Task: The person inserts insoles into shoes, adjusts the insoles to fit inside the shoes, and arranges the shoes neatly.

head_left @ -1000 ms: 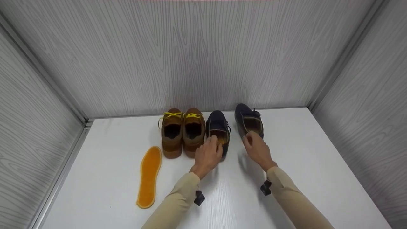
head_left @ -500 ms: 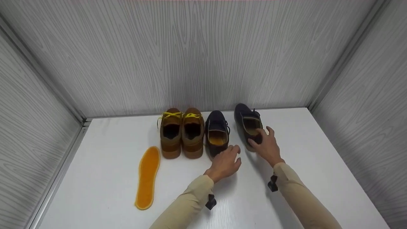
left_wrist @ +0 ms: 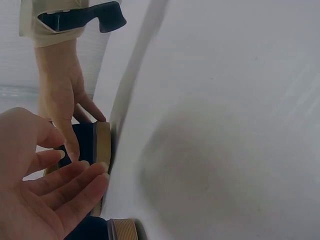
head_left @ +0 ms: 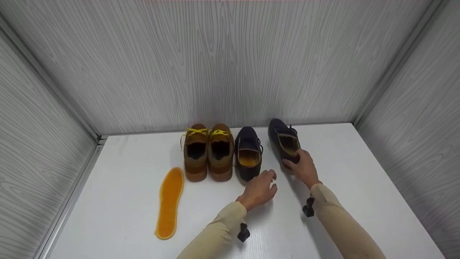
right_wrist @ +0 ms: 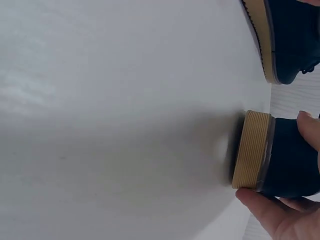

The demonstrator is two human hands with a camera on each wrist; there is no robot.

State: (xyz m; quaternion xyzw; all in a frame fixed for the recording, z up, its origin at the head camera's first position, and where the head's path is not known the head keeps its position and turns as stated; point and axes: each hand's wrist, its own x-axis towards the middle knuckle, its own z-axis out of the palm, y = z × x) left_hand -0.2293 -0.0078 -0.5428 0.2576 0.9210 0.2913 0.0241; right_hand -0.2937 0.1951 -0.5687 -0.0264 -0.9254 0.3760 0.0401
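Note:
My right hand [head_left: 304, 168] grips the heel of the right navy shoe [head_left: 278, 131], which stands at a slant with its toe near the back wall. The right wrist view shows thumb and fingers on either side of that shoe's heel [right_wrist: 290, 157], above a ridged tan sole. Just behind the left navy shoe [head_left: 247, 138] hovers my left hand [head_left: 259, 189], fingers loosely bent and holding nothing. An orange-yellow lining [head_left: 248, 157] shows inside the left navy shoe. On the table at left lies a flat orange insole [head_left: 169, 203].
Two brown shoes with yellow laces, a left one [head_left: 196, 171] and a right one [head_left: 220, 171], stand side by side against the left navy shoe. Grey wood-grain panels [head_left: 222, 64] wall in the white table [head_left: 122, 194] at the back and both sides.
My left hand has left the left navy shoe's opening and moved right and toward me. My right hand, loosely spread half a second ago, has closed on the right navy shoe's heel.

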